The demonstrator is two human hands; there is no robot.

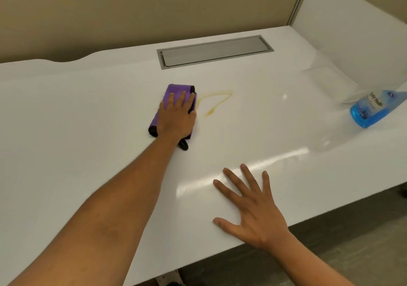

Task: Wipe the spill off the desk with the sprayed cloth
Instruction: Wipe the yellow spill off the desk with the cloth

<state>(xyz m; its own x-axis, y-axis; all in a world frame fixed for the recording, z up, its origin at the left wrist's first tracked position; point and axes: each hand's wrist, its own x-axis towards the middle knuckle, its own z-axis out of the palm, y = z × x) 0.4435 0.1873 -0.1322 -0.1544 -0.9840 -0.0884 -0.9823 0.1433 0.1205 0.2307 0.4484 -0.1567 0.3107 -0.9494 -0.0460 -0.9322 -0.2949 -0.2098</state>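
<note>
A thin yellow spill (217,100) loops across the middle of a glossy white desk (88,114), its left end meeting the right edge of a folded purple cloth (174,92) with black trim. The person's left hand (177,118) lies flat on top of that cloth, fingers (170,99) extended and only slightly spread, palm pressing the fabric against the surface rather than gripping it; a black loop of the cloth shows just below the wrist. The left forearm stretches in from the lower left corner of the head view. The right hand (253,211) rests palm-down on the bare desk near its front edge, well apart from the cloth, fingers splayed wide and holding nothing. Beyond the spill, a grey metal cable hatch (214,51) is set flush into the desktop near the back. At far right, a clear bottle of blue liquid (372,109) stands on the desk, its label too blurred to read, beside a curved white side panel (343,21). A beige partition (132,10) closes off the rear.
</note>
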